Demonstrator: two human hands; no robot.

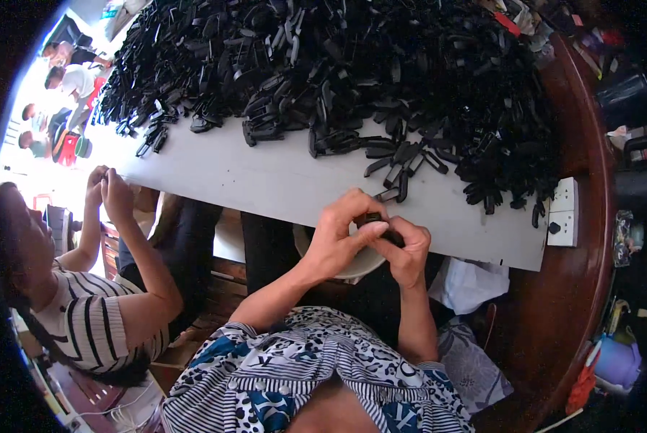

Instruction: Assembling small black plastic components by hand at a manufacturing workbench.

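Note:
Both my hands are together just off the near edge of the white table (258, 177). My left hand (341, 234) is closed, its thumb and fingers gripping a small black plastic part (391, 235). Pinching the same part from the other side is my right hand (410, 249). Fingers cover much of the part, so its exact shape cannot be made out. Below my hands, a white round container (363, 267) shows partly, its inside mostly hidden. A large heap of similar black plastic parts (323, 65) covers the far side of the table, with several loose parts (406, 159) nearest my hands.
At the left sits a co-worker in a striped top (96, 317), hands raised at the table edge. A white power socket (563, 213) is fixed beside the table's right end. A white plastic bag (471, 283) hangs below the edge. A purple container (617, 363) stands far right.

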